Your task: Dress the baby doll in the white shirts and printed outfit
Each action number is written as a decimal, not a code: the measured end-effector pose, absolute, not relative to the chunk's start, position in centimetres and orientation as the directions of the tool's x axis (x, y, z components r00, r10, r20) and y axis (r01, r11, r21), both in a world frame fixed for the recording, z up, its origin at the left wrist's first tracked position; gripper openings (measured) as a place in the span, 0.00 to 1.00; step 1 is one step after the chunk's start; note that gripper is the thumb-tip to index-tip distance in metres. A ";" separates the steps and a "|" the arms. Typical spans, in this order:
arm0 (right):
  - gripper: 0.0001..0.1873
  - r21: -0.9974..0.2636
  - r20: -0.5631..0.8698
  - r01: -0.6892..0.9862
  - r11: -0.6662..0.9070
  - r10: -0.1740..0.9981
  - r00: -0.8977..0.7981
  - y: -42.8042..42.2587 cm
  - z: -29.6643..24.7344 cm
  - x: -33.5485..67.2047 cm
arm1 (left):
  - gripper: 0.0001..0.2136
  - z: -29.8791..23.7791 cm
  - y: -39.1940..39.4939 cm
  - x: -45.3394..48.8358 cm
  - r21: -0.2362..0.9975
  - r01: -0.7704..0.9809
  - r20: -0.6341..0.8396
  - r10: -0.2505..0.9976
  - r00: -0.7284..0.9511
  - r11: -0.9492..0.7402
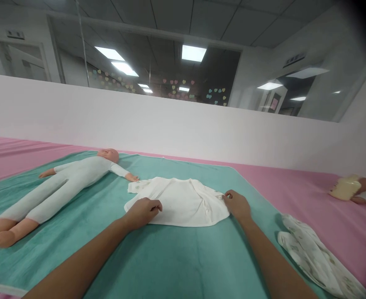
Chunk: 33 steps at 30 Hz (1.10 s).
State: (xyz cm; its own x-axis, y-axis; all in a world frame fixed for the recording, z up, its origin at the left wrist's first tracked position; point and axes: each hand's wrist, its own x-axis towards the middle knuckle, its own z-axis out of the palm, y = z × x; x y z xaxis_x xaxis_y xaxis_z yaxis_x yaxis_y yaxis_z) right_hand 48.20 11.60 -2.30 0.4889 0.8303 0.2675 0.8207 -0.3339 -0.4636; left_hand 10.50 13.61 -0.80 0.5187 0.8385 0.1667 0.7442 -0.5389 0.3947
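Observation:
A small white baby shirt (pixel 179 199) lies spread flat on a teal blanket (pixel 158 257). My left hand (pixel 144 211) rests on the shirt's near left edge with its fingers curled down onto the cloth. My right hand (pixel 237 204) pinches the shirt's right edge, fingers closed on the fabric. A baby doll (pixel 61 182) in a white bodysuit lies on its back to the left, one arm reaching toward the shirt.
A pink sheet (pixel 310 195) covers the surface under the blanket. A patterned white garment (pixel 313 257) lies crumpled at the right. Another doll (pixel 354 189) shows partly at the far right edge. A low white wall (pixel 183 120) runs behind.

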 end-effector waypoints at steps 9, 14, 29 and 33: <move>0.17 -0.504 0.363 0.788 -0.353 0.741 0.565 11.4 -2.1 48.2 | 0.15 -0.8 13.8 10.5 0.432 0.730 0.157 0.841 0.518 -0.530; 0.16 -0.442 0.470 0.840 -0.315 0.716 0.516 11.2 -1.9 47.4 | 0.16 -0.9 14.0 10.4 0.439 0.730 0.149 0.844 0.515 -0.524; 0.21 -0.389 0.403 0.920 0.049 0.907 0.122 13.4 -4.9 47.1 | 0.16 -0.9 14.0 10.6 0.449 0.736 0.142 0.853 0.502 -0.507; 0.24 -0.306 0.222 0.935 0.181 0.968 -0.115 13.8 -5.1 46.0 | 0.16 -0.8 13.8 10.6 0.449 0.737 0.140 0.855 0.500 -0.504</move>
State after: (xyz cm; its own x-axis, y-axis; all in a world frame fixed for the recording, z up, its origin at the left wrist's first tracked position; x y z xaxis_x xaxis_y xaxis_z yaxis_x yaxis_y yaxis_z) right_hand 46.04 13.78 -5.13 -0.1152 0.9682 0.2223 0.9346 0.1815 -0.3060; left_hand 10.63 13.85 -0.83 0.4998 0.8548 0.1395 0.7375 -0.5045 0.4490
